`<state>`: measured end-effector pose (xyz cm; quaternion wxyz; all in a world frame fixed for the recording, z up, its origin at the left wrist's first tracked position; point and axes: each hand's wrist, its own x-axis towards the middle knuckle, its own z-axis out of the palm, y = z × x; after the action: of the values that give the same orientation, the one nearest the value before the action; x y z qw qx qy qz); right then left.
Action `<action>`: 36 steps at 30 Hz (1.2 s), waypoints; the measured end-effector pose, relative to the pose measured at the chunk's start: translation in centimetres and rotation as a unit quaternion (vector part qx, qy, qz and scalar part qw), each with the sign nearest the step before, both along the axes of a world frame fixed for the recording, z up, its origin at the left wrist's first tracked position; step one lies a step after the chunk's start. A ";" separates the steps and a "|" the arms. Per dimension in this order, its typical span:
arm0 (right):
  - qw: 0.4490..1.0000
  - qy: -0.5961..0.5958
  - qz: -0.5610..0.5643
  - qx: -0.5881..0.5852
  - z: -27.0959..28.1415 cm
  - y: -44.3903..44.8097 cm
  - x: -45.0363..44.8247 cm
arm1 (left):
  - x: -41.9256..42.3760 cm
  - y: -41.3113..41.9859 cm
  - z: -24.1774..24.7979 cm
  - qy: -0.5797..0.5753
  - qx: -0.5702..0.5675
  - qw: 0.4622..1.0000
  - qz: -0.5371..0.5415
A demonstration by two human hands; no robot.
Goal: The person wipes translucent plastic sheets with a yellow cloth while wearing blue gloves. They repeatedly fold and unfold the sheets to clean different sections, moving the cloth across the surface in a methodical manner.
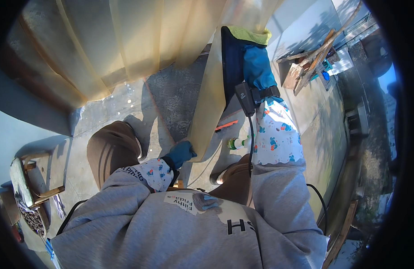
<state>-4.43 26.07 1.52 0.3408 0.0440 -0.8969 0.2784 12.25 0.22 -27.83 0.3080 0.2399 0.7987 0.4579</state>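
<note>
A row of translucent, yellowed plastic strips hangs before me, like a strip curtain. My left hand, in a blue glove, grips the lower end of one plastic strip that is pulled toward me. Higher up the same strip, my gloved right hand is largely covered by a dark cloth with a yellow-green side. The cloth lies against the strip; my right fingers are hidden under it. Both forearms wear white patterned sleeves, and a black device is strapped at my right wrist.
On the concrete floor between my feet lie an orange-red tool and a green and white bottle. A wooden chair stands at the left. Wood pieces lean by the wall at upper right. A black cable runs down from my right wrist.
</note>
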 end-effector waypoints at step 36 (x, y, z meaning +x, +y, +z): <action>0.982 -0.036 0.186 0.026 -17.3 -9.8 14.4 | -0.7 -3.7 3.6 -0.134 0.088 0.987 0.028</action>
<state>9.93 16.29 -15.80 0.2494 0.2088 -0.8917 0.3147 11.51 -3.51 -24.22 0.3769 0.1803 0.7135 0.5625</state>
